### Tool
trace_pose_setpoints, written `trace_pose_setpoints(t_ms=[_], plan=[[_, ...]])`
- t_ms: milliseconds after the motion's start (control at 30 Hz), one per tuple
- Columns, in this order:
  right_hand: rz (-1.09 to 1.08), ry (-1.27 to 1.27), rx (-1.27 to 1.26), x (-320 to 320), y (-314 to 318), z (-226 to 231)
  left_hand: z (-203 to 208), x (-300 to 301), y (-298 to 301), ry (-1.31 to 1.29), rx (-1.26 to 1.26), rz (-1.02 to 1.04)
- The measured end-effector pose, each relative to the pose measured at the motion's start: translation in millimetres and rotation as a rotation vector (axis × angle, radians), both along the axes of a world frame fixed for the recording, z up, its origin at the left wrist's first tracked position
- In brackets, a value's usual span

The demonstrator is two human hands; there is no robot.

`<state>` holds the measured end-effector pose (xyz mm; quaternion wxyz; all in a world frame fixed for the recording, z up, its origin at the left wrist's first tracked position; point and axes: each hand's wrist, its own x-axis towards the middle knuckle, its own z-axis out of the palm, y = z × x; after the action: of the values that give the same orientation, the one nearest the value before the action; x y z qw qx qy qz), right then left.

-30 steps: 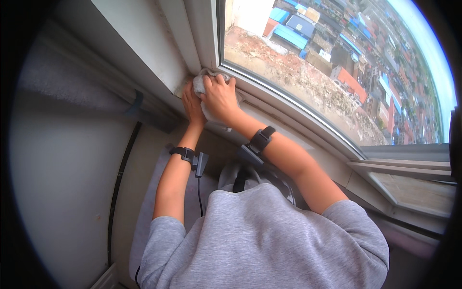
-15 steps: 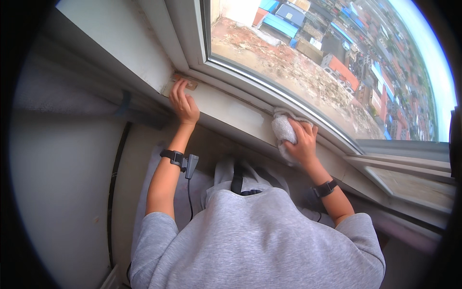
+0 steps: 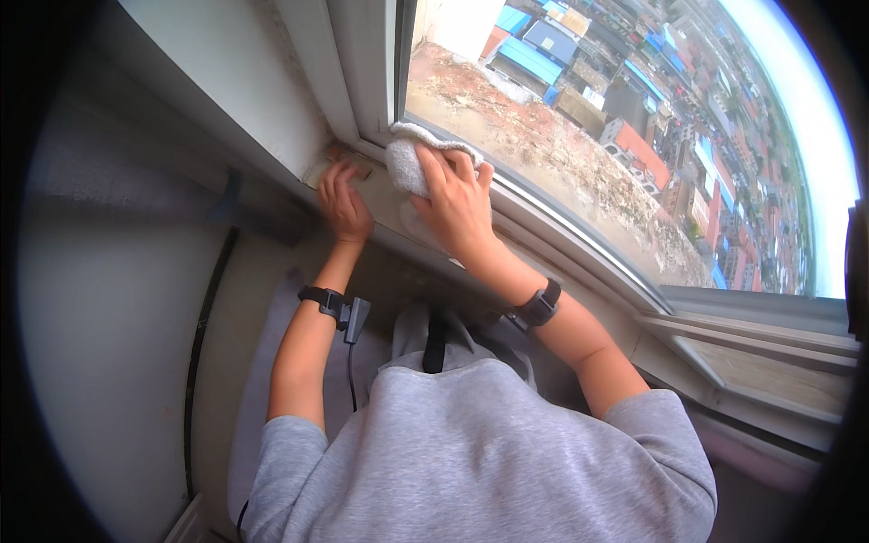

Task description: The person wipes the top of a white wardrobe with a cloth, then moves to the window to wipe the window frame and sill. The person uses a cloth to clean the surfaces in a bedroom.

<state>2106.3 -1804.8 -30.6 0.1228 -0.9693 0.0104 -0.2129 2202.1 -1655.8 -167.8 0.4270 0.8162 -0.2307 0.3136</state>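
Observation:
A white terry cloth [image 3: 405, 168] is bunched under my right hand [image 3: 458, 206], whose fingers press it against the lower window frame near the left corner. Part of the cloth hangs down over the sill [image 3: 384, 192]. My left hand [image 3: 345, 208] rests at the sill's left end, its fingers stretched out and slightly bent, with nothing visible in them. Just past those fingertips, a brownish worn patch [image 3: 359, 169] shows in the corner. My right palm and the cloth's underside are hidden.
Behind the frame is a large glass pane [image 3: 579, 172], with rooftops far below. A lower window section [image 3: 760, 362] lies to the right. A pale wall panel [image 3: 109, 362] stands on the left. A black cable [image 3: 352, 376] hangs from the device on my left wrist.
My right hand has slid the cloth leftward along the window frame, from the middle of the sill to near the left corner. My left hand stays in almost the same spot.

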Motion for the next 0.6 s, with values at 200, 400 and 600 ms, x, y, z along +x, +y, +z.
trace_pose_setpoints(t_ms=[200,400,600], plan=[[0.020,0.013,-0.014,31,25,0,4,-5,2,0.040,0.023,0.000],[0.021,0.189,0.026,-59,-27,-16,3,-2,-1,-0.001,-0.013,0.008],[0.154,-0.023,0.115,-67,-40,6,1,-2,0,-0.026,-0.022,-0.004]])
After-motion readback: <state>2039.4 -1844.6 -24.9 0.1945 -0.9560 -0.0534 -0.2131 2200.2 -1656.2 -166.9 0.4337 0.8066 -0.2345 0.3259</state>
